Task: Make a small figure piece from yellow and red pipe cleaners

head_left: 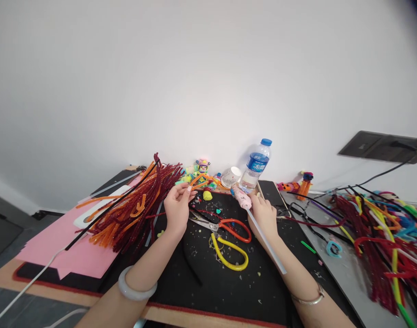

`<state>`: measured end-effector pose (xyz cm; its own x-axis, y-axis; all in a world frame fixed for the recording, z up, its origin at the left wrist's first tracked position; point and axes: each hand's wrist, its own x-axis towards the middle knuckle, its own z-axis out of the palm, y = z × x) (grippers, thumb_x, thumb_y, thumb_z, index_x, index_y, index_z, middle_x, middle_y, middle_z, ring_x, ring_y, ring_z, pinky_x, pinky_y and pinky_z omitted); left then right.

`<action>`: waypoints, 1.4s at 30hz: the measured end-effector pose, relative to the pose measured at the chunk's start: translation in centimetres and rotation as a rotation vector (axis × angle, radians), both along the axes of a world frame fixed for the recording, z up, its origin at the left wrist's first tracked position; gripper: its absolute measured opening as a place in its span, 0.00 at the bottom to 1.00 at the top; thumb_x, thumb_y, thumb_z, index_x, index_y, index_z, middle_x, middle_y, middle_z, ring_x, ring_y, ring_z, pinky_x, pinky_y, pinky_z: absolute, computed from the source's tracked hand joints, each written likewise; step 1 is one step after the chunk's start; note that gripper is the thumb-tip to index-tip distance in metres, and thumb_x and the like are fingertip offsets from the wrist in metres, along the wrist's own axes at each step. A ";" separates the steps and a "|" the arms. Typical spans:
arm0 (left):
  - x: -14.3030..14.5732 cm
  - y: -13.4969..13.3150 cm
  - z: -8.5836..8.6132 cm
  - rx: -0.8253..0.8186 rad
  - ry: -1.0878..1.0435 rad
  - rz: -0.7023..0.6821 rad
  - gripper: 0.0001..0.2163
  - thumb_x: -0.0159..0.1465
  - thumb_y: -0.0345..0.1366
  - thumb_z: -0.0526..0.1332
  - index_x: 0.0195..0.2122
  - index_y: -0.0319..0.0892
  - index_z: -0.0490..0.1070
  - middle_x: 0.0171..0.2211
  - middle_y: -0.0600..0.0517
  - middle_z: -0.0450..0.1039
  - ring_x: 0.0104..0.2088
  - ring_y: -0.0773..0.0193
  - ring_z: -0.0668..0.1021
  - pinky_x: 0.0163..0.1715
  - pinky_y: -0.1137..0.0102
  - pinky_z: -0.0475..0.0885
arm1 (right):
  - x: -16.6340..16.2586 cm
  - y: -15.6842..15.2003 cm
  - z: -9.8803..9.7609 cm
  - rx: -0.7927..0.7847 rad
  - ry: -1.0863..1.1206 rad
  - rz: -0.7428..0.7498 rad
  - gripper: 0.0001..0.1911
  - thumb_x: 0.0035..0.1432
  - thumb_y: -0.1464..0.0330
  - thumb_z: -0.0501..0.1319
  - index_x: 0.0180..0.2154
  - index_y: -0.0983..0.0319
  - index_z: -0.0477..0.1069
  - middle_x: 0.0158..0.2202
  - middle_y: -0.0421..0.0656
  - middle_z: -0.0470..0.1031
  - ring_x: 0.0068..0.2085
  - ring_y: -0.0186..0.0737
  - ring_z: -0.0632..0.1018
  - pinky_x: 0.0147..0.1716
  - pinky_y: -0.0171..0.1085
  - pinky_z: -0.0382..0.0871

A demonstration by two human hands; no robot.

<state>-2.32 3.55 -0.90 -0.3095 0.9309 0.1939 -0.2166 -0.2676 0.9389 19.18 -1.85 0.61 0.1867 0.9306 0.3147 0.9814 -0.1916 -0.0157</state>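
My left hand (177, 205) pinches a bent orange pipe cleaner (201, 178) between thumb and fingers. In my right hand (263, 214) is a pinkish glue gun (242, 198), its front end pointing left. A long translucent glue stick (268, 246) sticks out of its back and crosses over my right wrist. Between my forearms, scissors (213, 226) with one red and one yellow handle lie partly opened on the black mat (229, 291). Just beyond my left hand is a small yellow piece (207, 195). My right fingers are partly hidden behind the hand.
Red and orange pipe cleaners (126, 214) pile over pink sheets (68, 246) on the left. Against the wall stand a water bottle (256, 166), a tipped paper cup (230, 176) and a colourful figure (202, 168). More pipe cleaners (375, 255) heap at the right.
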 end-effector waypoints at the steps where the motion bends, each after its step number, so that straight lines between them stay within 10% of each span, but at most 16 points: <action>1: -0.1 0.1 0.0 -0.002 -0.012 0.008 0.13 0.55 0.39 0.61 0.39 0.36 0.68 0.29 0.50 0.72 0.31 0.64 0.79 0.35 0.69 0.75 | 0.0 0.0 0.1 -0.008 -0.003 -0.015 0.18 0.58 0.73 0.49 0.50 0.62 0.63 0.44 0.52 0.71 0.42 0.49 0.70 0.36 0.42 0.61; 13: -0.5 0.4 0.2 0.003 -0.029 0.062 0.14 0.55 0.39 0.61 0.40 0.38 0.68 0.29 0.51 0.72 0.31 0.65 0.78 0.34 0.69 0.75 | 0.3 0.2 -0.4 0.013 0.016 -0.083 0.17 0.58 0.70 0.49 0.50 0.63 0.62 0.43 0.55 0.70 0.42 0.53 0.70 0.35 0.45 0.62; 20: 0.0 -0.2 0.6 -0.060 -0.116 -0.158 0.16 0.52 0.39 0.64 0.40 0.37 0.69 0.28 0.53 0.72 0.29 0.69 0.77 0.34 0.72 0.74 | -0.3 0.4 -1.7 -0.015 0.118 0.057 0.25 0.49 0.75 0.52 0.52 0.62 0.62 0.47 0.51 0.68 0.50 0.54 0.64 0.47 0.52 0.55; 28: 0.8 -1.3 0.9 -0.116 -0.062 -0.455 0.16 0.52 0.38 0.65 0.40 0.38 0.72 0.27 0.52 0.73 0.28 0.68 0.77 0.34 0.71 0.75 | -0.2 -0.1 -0.6 0.360 0.391 0.455 0.23 0.54 0.68 0.53 0.52 0.61 0.60 0.52 0.50 0.65 0.54 0.50 0.63 0.52 0.50 0.56; 42: 1.2 -1.6 0.6 -0.128 0.120 -0.674 0.11 0.56 0.35 0.61 0.41 0.42 0.73 0.26 0.54 0.72 0.28 0.68 0.77 0.32 0.75 0.74 | -1.7 -0.9 -0.2 0.222 0.643 0.681 0.22 0.56 0.72 0.56 0.53 0.57 0.59 0.52 0.46 0.67 0.53 0.42 0.68 0.53 0.39 0.60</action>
